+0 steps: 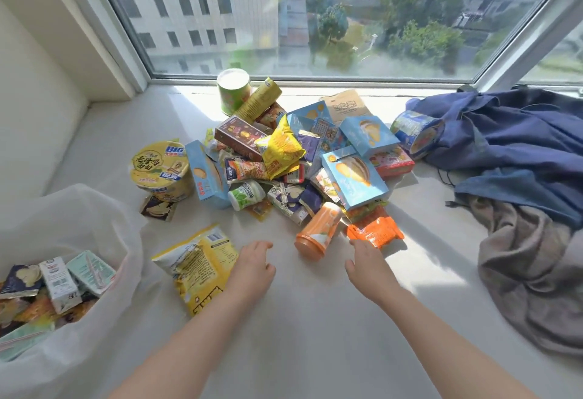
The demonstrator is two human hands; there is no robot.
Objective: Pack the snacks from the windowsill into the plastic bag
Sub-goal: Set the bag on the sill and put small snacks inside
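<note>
Far L on the sill (315,319) sits the plastic bag (104,218), some snacks (60,285) in it. L hand (255,267), loose & holding nothing, is just beside the yellow chip bag (197,267); R hand (367,267) is spread flat, tips maybe touching the orange pack (378,229). Big snack pile (299,158) behind them.

My snacks (277,149) lie heaped midway along the windowsill (299,319), toward its back edge; the translucent bag (79,218) gapes at its left edge, part-filled.

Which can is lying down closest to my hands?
The orange can, tipped over nearest you. The blue tub also lies down, but far right; the green can and yellow cup stand upright.
</note>
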